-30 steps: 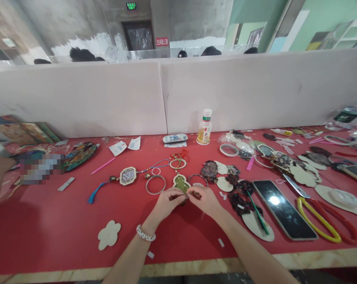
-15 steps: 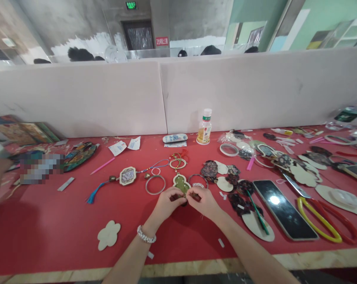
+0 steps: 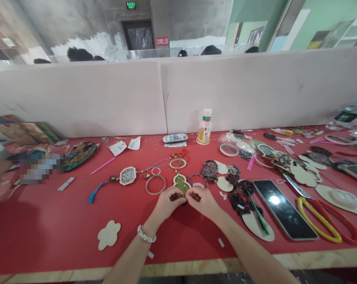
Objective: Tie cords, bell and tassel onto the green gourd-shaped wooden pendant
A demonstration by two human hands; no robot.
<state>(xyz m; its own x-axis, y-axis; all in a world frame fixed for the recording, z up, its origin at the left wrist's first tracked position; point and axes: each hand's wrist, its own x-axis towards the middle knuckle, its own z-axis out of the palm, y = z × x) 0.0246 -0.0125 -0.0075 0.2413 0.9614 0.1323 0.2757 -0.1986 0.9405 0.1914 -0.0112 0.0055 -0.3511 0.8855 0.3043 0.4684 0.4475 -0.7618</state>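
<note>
My left hand (image 3: 165, 204) and my right hand (image 3: 204, 200) meet fingertip to fingertip at the lower end of a green gourd-shaped pendant (image 3: 181, 183) that lies on the red table (image 3: 62, 225). Both pinch something small and dark at the pendant's bottom; my fingers hide what it is. A red cord with a knot (image 3: 180, 157) runs up from the pendant's top. A metal ring (image 3: 155, 184) lies just left of the pendant, another ring (image 3: 197, 180) just right. My left wrist wears a beaded bracelet (image 3: 146, 234).
A black phone (image 3: 283, 209) lies to the right, next to yellow and red hoops (image 3: 323, 221) and several fabric-covered cutouts (image 3: 240, 189). A small bottle (image 3: 204, 128) stands by the white partition. A flower-shaped wooden cutout (image 3: 108, 235) lies front left; an octagonal pendant with blue tassel (image 3: 127, 176) farther left.
My two hands have drawn slightly closer together over the pendant's lower end. Nothing else on the table has moved.
</note>
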